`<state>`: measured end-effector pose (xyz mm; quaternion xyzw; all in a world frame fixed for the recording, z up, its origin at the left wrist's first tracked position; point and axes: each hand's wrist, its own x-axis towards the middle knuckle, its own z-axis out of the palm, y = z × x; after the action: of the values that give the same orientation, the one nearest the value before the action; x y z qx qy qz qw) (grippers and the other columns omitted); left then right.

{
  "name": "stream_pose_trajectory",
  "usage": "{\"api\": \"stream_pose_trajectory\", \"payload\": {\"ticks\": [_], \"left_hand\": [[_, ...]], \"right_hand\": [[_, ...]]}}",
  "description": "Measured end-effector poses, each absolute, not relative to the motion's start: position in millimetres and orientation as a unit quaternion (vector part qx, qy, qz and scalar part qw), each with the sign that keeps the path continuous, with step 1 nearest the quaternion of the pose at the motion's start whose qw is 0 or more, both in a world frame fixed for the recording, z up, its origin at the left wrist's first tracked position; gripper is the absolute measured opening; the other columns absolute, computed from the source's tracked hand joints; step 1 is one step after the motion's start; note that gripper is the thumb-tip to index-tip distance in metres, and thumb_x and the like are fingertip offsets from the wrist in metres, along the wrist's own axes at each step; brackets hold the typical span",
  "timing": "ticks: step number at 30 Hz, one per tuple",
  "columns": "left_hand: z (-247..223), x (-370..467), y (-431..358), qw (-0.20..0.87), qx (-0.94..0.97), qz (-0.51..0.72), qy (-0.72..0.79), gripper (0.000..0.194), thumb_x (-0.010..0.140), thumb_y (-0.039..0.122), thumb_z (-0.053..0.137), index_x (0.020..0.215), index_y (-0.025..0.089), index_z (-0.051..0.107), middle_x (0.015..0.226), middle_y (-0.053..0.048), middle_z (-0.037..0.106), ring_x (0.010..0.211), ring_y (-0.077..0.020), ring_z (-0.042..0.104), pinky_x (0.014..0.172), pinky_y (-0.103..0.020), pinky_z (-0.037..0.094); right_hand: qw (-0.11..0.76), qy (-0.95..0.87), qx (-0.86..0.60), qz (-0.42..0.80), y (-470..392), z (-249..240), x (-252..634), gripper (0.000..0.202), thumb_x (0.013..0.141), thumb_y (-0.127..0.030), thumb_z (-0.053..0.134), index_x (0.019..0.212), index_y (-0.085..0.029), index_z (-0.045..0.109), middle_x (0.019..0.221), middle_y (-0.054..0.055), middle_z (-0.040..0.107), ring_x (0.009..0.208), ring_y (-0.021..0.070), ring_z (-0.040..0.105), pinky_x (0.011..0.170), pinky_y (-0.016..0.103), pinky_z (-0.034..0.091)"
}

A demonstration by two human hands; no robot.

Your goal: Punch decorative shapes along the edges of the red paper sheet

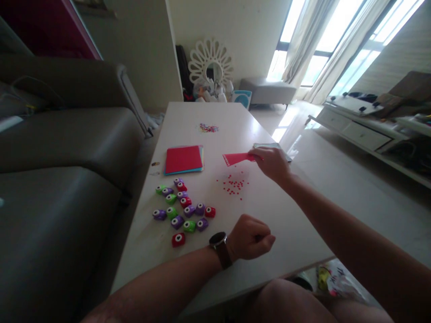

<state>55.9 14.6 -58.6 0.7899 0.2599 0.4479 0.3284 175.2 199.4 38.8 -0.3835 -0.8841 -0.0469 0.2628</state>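
My right hand [270, 162] pinches a red sheet of paper [235, 158] by its right end, above the white table. Small punched holes run along the paper's left edge. Under it lie scattered red paper bits [234, 183]. My left hand [251, 237], with a dark watch [219, 242] at the wrist, is closed in a loose fist near the table's front; no object shows in it. To its left are several craft punches in purple, green and red, among them a red punch [178, 239] nearest to me.
A stack of coloured paper [184, 159], red on top, lies at the table's left. Multicoloured bits [208, 128] form a pile farther back. Behind my right hand sits a flat pale item [267, 146] at the table's right edge. A sofa [67, 143] flanks the left side.
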Motion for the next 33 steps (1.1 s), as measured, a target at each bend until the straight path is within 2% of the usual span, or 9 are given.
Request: {"api": "stream_pose_trajectory", "payload": {"ticks": [6,11,21,25,33], "left_hand": [[-53.6,54.3,15.6,0.354,0.782,0.444,0.256,0.043,0.091,0.038,0.043,0.055,0.023,0.023,0.048,0.005,0.028,0.044,-0.0084,0.026,0.048,-0.028,0.023],[-50.9,54.5,14.8,0.354,0.780,0.451,0.253,0.043,0.091,0.034,0.043,0.055,0.023,0.022,0.049,0.006,0.026,0.044,-0.0079,0.024,0.048,-0.028,0.021],[-57.1,56.3,14.8,0.370,0.759,0.481,0.236,0.044,0.089,0.027,0.052,0.054,0.019,0.027,0.050,0.007,0.024,0.045,-0.0057,0.021,0.049,-0.025,0.018],[-54.0,54.8,15.3,0.384,0.765,0.457,0.243,0.042,0.088,0.026,0.052,0.054,0.019,0.028,0.050,0.007,0.026,0.046,-0.0058,0.023,0.050,-0.025,0.019],[-51.1,54.9,15.5,0.397,0.764,0.443,0.251,0.042,0.089,0.026,0.052,0.054,0.019,0.029,0.050,0.007,0.026,0.046,-0.0060,0.024,0.050,-0.025,0.020]], "right_hand": [[0.219,-0.908,-0.356,0.008,198.2,31.6,172.3,0.031,0.095,-0.017,0.049,0.097,-0.021,0.080,0.093,0.004,0.078,0.081,0.0157,0.069,0.074,0.030,0.049],[0.240,-0.900,-0.365,0.003,196.1,36.0,179.2,0.031,0.094,-0.016,0.050,0.096,-0.019,0.081,0.090,0.004,0.078,0.081,0.0160,0.071,0.076,0.029,0.048],[0.304,-0.851,-0.427,-0.042,196.1,36.5,187.4,0.027,0.094,-0.022,0.055,0.100,-0.025,0.081,0.096,0.004,0.080,0.088,0.0219,0.073,0.079,0.035,0.050],[0.272,-0.841,-0.466,-0.038,192.7,27.0,180.1,0.027,0.094,-0.023,0.056,0.101,-0.026,0.082,0.094,0.005,0.081,0.082,0.0226,0.073,0.075,0.035,0.049],[0.214,-0.865,-0.452,0.037,187.6,24.4,167.2,0.030,0.094,-0.021,0.054,0.103,-0.026,0.082,0.095,0.006,0.081,0.082,0.0207,0.072,0.075,0.032,0.046]]}}
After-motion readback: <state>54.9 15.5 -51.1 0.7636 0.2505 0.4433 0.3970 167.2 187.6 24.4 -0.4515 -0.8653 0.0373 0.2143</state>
